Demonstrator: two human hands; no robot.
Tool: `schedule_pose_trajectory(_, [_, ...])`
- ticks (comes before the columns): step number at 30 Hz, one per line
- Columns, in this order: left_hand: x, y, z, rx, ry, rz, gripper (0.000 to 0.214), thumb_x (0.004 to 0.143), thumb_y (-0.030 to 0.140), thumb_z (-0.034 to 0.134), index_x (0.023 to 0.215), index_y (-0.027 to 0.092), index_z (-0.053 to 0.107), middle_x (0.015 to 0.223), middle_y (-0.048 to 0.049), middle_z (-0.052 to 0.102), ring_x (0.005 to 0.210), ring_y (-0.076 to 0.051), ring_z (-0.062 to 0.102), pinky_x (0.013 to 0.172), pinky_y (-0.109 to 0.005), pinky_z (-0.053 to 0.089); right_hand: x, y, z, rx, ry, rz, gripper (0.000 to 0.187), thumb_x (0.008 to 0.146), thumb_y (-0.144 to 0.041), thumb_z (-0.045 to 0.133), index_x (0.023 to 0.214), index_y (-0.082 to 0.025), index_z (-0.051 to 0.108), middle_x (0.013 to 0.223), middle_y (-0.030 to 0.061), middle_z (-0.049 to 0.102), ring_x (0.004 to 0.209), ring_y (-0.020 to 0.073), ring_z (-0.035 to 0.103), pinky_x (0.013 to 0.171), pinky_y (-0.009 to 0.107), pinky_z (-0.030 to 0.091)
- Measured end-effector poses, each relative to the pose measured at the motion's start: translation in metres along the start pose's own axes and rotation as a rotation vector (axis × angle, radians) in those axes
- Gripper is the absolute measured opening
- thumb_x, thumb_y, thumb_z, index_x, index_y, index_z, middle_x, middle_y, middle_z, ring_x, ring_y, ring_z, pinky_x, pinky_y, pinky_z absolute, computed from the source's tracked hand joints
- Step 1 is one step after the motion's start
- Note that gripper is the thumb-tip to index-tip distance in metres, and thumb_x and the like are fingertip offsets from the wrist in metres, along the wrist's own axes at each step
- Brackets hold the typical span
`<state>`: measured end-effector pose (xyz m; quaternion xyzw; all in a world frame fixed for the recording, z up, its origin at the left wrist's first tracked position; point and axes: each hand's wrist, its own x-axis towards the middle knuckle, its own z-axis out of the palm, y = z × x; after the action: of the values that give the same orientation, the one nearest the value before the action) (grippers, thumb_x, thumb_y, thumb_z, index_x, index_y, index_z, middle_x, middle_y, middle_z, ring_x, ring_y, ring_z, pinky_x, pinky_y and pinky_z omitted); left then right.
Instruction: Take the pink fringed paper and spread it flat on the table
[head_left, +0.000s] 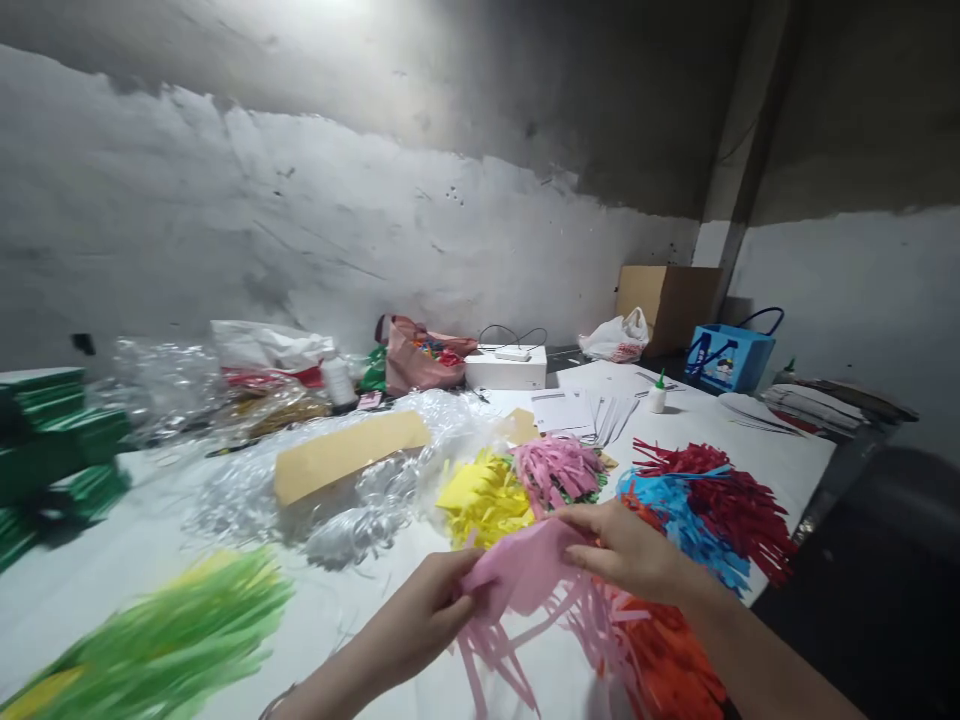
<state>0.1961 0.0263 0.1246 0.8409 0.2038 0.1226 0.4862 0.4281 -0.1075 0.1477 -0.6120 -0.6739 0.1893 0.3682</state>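
Now, in the head view, your left hand [424, 615] and right hand [626, 550] both pinch a pink fringed paper [525, 580] just above the near edge of the white desk [135, 560]; its cut strips hang down toward you. Your left fingers close on its left end, your right fingers on its upper right edge. Orange fringe [664, 660] lies just under your right wrist. Beyond the hands sit yellow [484, 495], pink [559, 465], blue [682, 515] and red [731, 500] fringe piles. Green fringe [172, 640] lies near left. A glue bottle [658, 393] stands far right of centre.
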Motion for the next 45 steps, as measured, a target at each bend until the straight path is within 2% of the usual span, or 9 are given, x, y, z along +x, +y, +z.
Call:
schedule_pose_trajectory(6, [-0.062, -0.014, -0.007, 0.076, 0.205, -0.034, 0.013, 0.076, 0.029, 0.062, 0.086, 0.021, 0.064, 0.080, -0.0006, 0.060, 0.076, -0.019, 0.047, 0.069, -0.029, 0.034, 0.014, -0.016, 0.075, 0.036, 0.063, -0.095, 0.019, 0.084, -0.013, 0.061, 0.075, -0.019, 0.077, 0.067, -0.0009, 0.074, 0.063, 0.0163, 0.068, 0.058, 0.023, 0.046])
schedule_pose_trajectory(9, [-0.080, -0.029, 0.003, -0.038, 0.180, -0.124, 0.041, 0.072, 0.027, 0.070, 0.112, 0.022, 0.063, 0.082, 0.0020, 0.064, 0.072, -0.017, 0.052, 0.066, -0.026, 0.038, 0.011, -0.029, 0.092, 0.036, 0.136, -0.186, 0.021, 0.084, -0.012, 0.060, 0.086, -0.021, 0.079, 0.080, 0.0014, 0.078, 0.074, 0.0181, 0.072, 0.068, 0.025, 0.049])
schedule_pose_trajectory(15, [-0.093, -0.072, 0.012, -0.308, 0.101, -0.256, 0.015, 0.067, 0.026, 0.076, 0.071, 0.013, 0.069, 0.060, 0.0056, 0.052, 0.059, -0.012, 0.045, 0.058, -0.025, 0.031, -0.001, -0.026, 0.103, -0.038, 0.219, -0.257, 0.024, 0.082, -0.012, 0.060, 0.095, -0.022, 0.079, 0.092, 0.0062, 0.080, 0.086, 0.0234, 0.072, 0.082, 0.034, 0.051])
schedule_pose_trajectory(20, [-0.092, -0.084, 0.012, -0.564, 0.143, -0.145, 0.032, 0.066, 0.029, 0.083, 0.095, 0.016, 0.074, 0.085, -0.0009, 0.068, 0.079, -0.017, 0.057, 0.071, -0.026, 0.041, -0.008, -0.013, 0.108, -0.061, 0.243, -0.215, 0.031, 0.077, -0.007, 0.057, 0.093, -0.022, 0.079, 0.088, 0.0041, 0.080, 0.081, 0.0216, 0.074, 0.075, 0.031, 0.053])
schedule_pose_trajectory(24, [-0.084, -0.085, 0.032, -0.814, 0.095, -0.034, 0.053, 0.076, 0.057, 0.068, 0.110, 0.016, 0.071, 0.103, -0.0114, 0.072, 0.093, -0.026, 0.064, 0.086, -0.040, 0.049, -0.013, -0.023, 0.106, -0.062, 0.290, -0.206, 0.033, 0.079, -0.005, 0.053, 0.093, -0.022, 0.078, 0.089, 0.0031, 0.080, 0.081, 0.0192, 0.075, 0.073, 0.028, 0.056])
schedule_pose_trajectory(30, [-0.090, -0.087, 0.053, -0.945, 0.069, -0.021, 0.037, 0.074, 0.047, 0.064, 0.092, 0.015, 0.069, 0.082, -0.0042, 0.066, 0.052, -0.009, 0.053, 0.072, -0.037, 0.053, -0.025, -0.018, 0.102, -0.165, 0.394, -0.259, 0.023, 0.087, -0.011, 0.058, 0.094, -0.020, 0.077, 0.088, 0.0037, 0.080, 0.079, 0.0191, 0.076, 0.070, 0.027, 0.059])
schedule_pose_trajectory(33, [-0.100, -0.084, 0.043, -0.873, 0.110, -0.028, 0.042, 0.073, 0.036, 0.070, 0.108, 0.016, 0.063, 0.070, 0.0030, 0.058, 0.043, -0.003, 0.038, 0.061, -0.029, 0.049, -0.025, -0.004, 0.096, -0.288, 0.469, -0.333, 0.023, 0.088, -0.012, 0.057, 0.094, -0.019, 0.078, 0.089, 0.0063, 0.080, 0.083, 0.0229, 0.076, 0.076, 0.035, 0.061])
schedule_pose_trajectory(39, [-0.117, -0.076, -0.004, -0.519, 0.286, -0.024, 0.042, 0.081, 0.034, 0.070, 0.118, 0.016, 0.061, 0.073, 0.0023, 0.057, 0.058, -0.010, 0.051, 0.056, -0.023, 0.042, -0.032, 0.001, 0.078, -0.534, 0.583, -0.524, 0.042, 0.093, -0.003, 0.044, 0.121, -0.018, 0.070, 0.119, 0.0117, 0.074, 0.114, 0.0247, 0.068, 0.110, 0.052, 0.045])
schedule_pose_trajectory(45, [-0.160, -0.113, -0.051, -0.042, 0.464, -0.052, 0.022, 0.077, 0.024, 0.066, 0.095, 0.020, 0.078, 0.096, -0.0069, 0.074, 0.089, -0.025, 0.065, 0.079, -0.034, 0.051, -0.060, 0.014, 0.160, -0.799, 0.430, -0.750, 0.044, 0.090, 0.001, 0.039, 0.125, -0.008, 0.066, 0.125, 0.0142, 0.071, 0.127, 0.0226, 0.060, 0.114, 0.045, 0.043])
